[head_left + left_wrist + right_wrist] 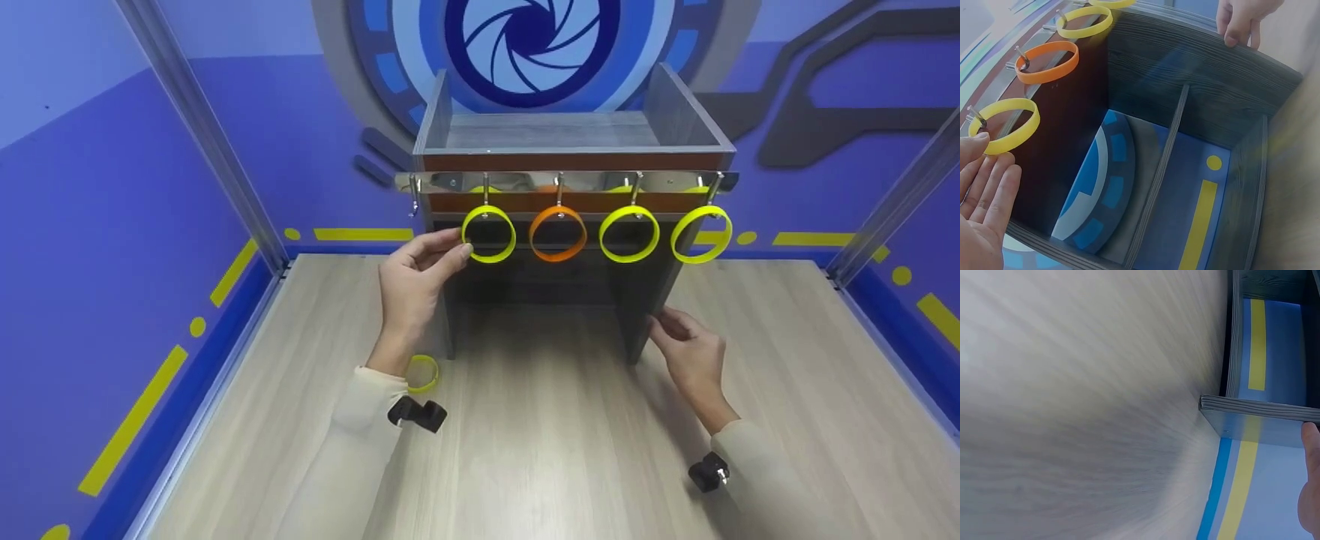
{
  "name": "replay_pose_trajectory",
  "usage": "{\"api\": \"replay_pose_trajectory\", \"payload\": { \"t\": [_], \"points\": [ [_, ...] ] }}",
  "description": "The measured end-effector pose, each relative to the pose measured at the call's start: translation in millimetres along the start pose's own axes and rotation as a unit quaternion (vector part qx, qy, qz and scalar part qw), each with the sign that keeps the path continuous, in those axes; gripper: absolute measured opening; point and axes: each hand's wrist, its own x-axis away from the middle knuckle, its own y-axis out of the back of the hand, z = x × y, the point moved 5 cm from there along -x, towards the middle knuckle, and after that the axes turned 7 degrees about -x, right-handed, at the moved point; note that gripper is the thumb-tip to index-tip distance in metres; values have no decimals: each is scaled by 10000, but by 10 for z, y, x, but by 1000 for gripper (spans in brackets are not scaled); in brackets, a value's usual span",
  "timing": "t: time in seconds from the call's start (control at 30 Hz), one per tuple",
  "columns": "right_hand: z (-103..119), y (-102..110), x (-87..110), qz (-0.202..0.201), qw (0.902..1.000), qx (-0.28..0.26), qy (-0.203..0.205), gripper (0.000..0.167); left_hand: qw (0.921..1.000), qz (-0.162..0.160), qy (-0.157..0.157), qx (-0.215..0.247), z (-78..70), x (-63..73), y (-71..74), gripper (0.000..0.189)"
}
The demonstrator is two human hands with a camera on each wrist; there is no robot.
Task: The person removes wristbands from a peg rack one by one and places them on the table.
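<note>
My left hand [409, 281] pinches the lower left rim of a yellow wristband [491, 260] that hangs on a metal hook. In the left wrist view its thumb lies over the band, with the fingers underneath. To the right, an orange wristband [559, 260] and two more yellow wristbands [630, 260] hang from the same hook rail [517, 181]. The far-left hook [414, 196] carries no band. Low on the right, my right hand [690, 352] grips the front edge of the side panel of a grey wooden shelf [652, 300]; some of its fingers are hidden.
Another yellow wristband [437, 375] rests on the wooden table [540, 450] beside my left wrist, partly hidden by it. The shelf has an open tray top [547, 131]. Blue and purple patterned walls [247, 150] with metal posts [199, 127] surround the table.
</note>
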Motion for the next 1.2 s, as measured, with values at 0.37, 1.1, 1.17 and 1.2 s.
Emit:
{"api": "replay_pose_trajectory", "payload": {
  "t": [0.37,1.1,1.17,1.2],
  "points": [
    [-3,2,4,30,10000,42,51,19,9986,-28,27,532,-108,-8,-16,24],
    [-14,6,4,-31,9999,105,-112,21,9930,-389,39,1113,-263,99,137,22],
    [-13,11,5,-30,9997,195,-171,22,9931,-416,40,1093,-266,119,169,23],
    [-13,13,6,-28,9995,248,-203,23,9935,-431,36,1057,-265,130,186,23]
  ]
}}
